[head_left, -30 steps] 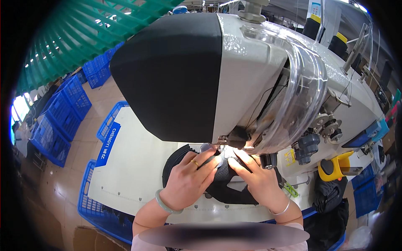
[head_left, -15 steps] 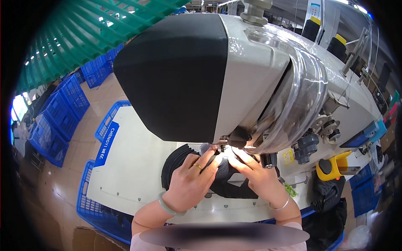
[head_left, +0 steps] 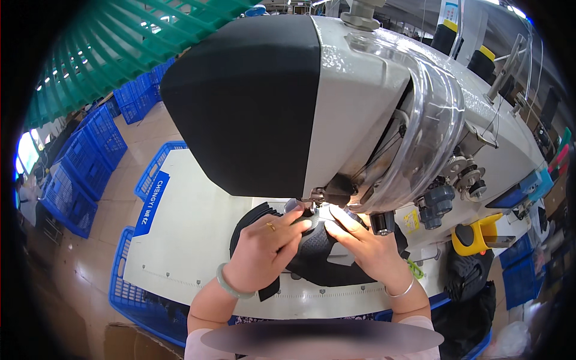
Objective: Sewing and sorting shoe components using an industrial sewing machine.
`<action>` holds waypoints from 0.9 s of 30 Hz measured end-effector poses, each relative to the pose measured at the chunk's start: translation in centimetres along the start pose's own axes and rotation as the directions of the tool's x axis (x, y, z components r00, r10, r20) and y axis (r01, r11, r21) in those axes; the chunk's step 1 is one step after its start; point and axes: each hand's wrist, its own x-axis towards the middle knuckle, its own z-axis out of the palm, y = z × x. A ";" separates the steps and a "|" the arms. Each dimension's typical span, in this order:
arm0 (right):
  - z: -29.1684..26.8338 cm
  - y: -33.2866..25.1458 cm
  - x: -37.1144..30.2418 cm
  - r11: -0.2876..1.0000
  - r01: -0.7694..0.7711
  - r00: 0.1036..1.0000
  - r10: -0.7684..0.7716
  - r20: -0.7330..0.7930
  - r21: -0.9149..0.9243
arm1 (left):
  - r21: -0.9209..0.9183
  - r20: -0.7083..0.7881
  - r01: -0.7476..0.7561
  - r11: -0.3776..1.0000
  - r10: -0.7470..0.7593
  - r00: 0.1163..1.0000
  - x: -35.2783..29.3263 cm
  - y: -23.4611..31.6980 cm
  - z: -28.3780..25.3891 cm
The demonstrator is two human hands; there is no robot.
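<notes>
A big grey and black sewing machine (head_left: 336, 102) fills the upper middle of the view. Under its needle area lies a black fabric piece (head_left: 321, 255) on the pale table (head_left: 186, 234). My left hand (head_left: 264, 249), with a ring and a pale green bangle, presses on the fabric just left of the needle. My right hand (head_left: 369, 246), with a thin bracelet, holds the fabric's right side, fingers stretched toward the needle. The needle itself is hidden by the machine head and my fingers.
Blue plastic crates (head_left: 90, 162) stand on the floor at the left, and a blue crate (head_left: 135, 294) sits against the table's near left edge. A green crate (head_left: 132, 42) looms at upper left. A yellow holder (head_left: 474, 237) and black fabric pile (head_left: 471, 294) are at right.
Both hands have stayed on the black fabric under the needle, shifting only slightly. My head has moved a little closer to the machine.
</notes>
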 end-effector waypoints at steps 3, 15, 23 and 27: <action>0.0 0.0 -0.1 1.000 -0.007 1.000 0.008 0.023 -0.022 | 0.148 0.056 -0.112 0.983 0.105 0.993 -0.1 0.1 -0.1; 1.2 0.3 -0.3 0.999 -0.037 0.997 0.035 -0.070 -0.017 | 0.364 0.126 -0.259 0.895 0.228 0.965 -0.4 -0.4 0.7; 1.7 1.0 0.1 0.999 -0.011 0.994 0.006 -0.113 -0.046 | 0.418 0.128 -0.270 0.867 0.238 0.963 -0.1 -1.0 0.8; 1.2 0.3 0.3 0.990 -0.017 0.999 0.011 -0.045 -0.137 | 0.428 0.107 -0.271 0.862 0.250 0.962 -0.1 -1.4 1.1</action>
